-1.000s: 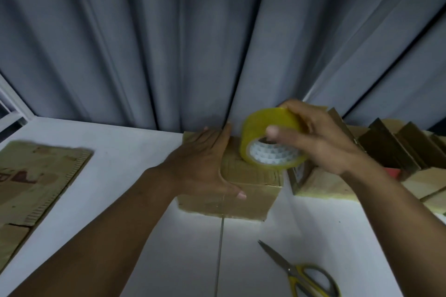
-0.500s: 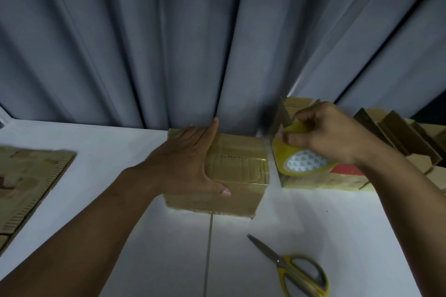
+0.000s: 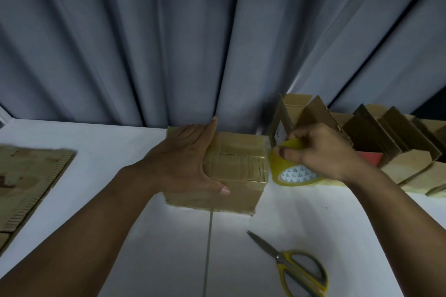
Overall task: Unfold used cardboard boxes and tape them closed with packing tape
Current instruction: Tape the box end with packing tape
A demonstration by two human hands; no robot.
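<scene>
A closed cardboard box [image 3: 237, 169] sits on the white table [image 3: 149, 243], top face up, its back edge close to the grey curtain [image 3: 193, 43]. The seam between its top flaps runs left to right, and so does its slightly longer side. The left hand [image 3: 185, 161] lies flat on the left part of the box top. Its fingers are straight and held together, pointing away toward the curtain, and the thumb is spread out to the right along the front top edge; it grips nothing. The forearm reaches in from the near left. Just right of the box, close against its right edge, is the yellow roll of tape [image 3: 293, 175]. It is tipped so that its round face and white patterned core look toward the camera, with its axis running front to back. Whether its lower rim rests on the table I cannot tell. The right hand [image 3: 321, 152] comes over the roll from the right with its fingers curled, and the thumb and fingertips pinch a lifted bit of tape at the top of the roll. Right of the box and behind that hand stand several open boxes [image 3: 391, 142] with their flaps up. In front of the box and to its right lie yellow-handled scissors [image 3: 299, 265], blades closed with the tips aimed toward the box. Well to the left of the box lies a sheet of flat cardboard [image 3: 26, 181].
</scene>
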